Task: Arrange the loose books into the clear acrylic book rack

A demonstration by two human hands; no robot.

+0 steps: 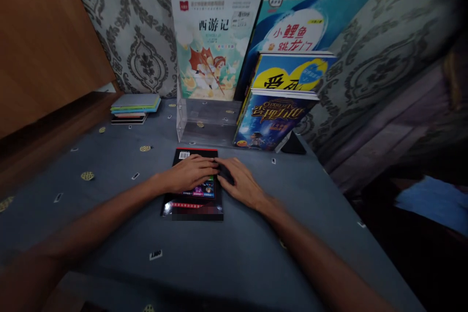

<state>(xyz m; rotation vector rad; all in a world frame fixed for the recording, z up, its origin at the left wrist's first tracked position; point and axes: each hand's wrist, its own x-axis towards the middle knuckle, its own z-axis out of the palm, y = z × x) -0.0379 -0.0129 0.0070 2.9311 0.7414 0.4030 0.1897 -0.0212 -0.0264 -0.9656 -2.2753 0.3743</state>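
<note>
A black book (175,197) with a red top edge, a barcode and small coloured pictures lies flat on the table, back cover up. My left hand (190,174) rests palm down across its middle, fingers stretched out towards the right. At the book's right edge is my right hand (241,183), its fingers curved towards the left fingertips and its thumb apart. A dark patch fills the gap between that thumb and forefinger; I cannot tell whether it is shadow or a thing. The fingertips of both hands meet or overlap over the cover.
A clear plastic book rack (181,119) stands behind, holding a white book (215,68), a teal book (351,0), a yellow-and-blue book (318,69) and a dark blue book (270,126). A small stack of books (135,102) lies back left. Grey patterned cloth covers the table (120,234).
</note>
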